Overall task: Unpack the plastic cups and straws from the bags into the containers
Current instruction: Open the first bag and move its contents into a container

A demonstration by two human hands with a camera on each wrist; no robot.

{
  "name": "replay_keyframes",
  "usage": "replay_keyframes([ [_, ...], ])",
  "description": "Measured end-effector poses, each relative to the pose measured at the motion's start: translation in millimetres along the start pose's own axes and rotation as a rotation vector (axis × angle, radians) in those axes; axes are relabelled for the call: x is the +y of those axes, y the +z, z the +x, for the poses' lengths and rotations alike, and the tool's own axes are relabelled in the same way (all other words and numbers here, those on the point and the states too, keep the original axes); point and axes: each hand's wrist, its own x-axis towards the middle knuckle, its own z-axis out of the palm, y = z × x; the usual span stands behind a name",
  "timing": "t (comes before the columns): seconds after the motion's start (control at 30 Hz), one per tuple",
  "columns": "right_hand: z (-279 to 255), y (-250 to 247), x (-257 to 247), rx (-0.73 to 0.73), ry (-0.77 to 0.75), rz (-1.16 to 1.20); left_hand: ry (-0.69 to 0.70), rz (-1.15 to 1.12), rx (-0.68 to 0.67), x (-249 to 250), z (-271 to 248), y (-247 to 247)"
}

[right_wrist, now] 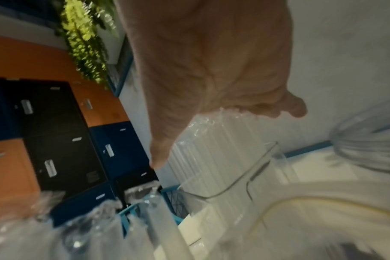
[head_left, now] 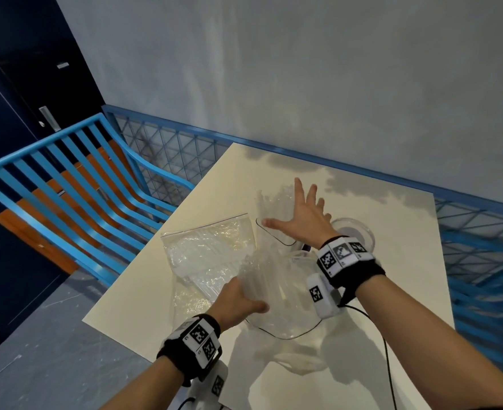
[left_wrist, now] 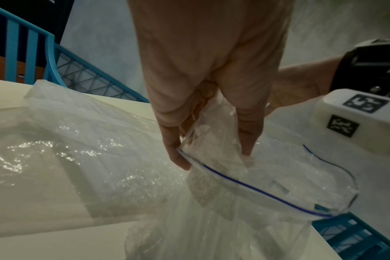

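Observation:
On the white table (head_left: 392, 279) my left hand (head_left: 244, 300) grips the mouth of a clear zip bag (head_left: 276, 297) that holds wrapped straws. In the left wrist view its fingers (left_wrist: 176, 154) pinch the bag's blue-lined zip edge (left_wrist: 256, 190). My right hand (head_left: 299, 210) is spread open, palm down on the tops of a bunch of wrapped straws (head_left: 273, 202) standing in a clear square container (head_left: 276, 235). The right wrist view shows the palm (right_wrist: 211, 70) lying flat on those straws (right_wrist: 211, 149) inside the container (right_wrist: 263, 168).
A second clear bag (head_left: 211, 247) lies flat to the left of the container. A round clear container (head_left: 359, 232) stands behind my right wrist. A blue slatted bench (head_left: 75, 184) and a blue mesh rail (head_left: 179, 149) border the table's far and left sides.

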Motion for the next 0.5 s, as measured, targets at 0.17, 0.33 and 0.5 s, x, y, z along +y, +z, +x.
replay_keyframes([
  [0.17, 22, 10, -31, 0.123, -0.015, 0.073, -0.017, -0.024, -0.004, -3, 2, 0],
  [0.33, 33, 32, -20, 0.24, -0.092, -0.092, -0.025, -0.057, -0.016, -6, 1, -1],
  [0.5, 44, 3, -3, 0.296, -0.366, 0.238, -0.019, -0.08, -0.01, -7, -1, -4],
])
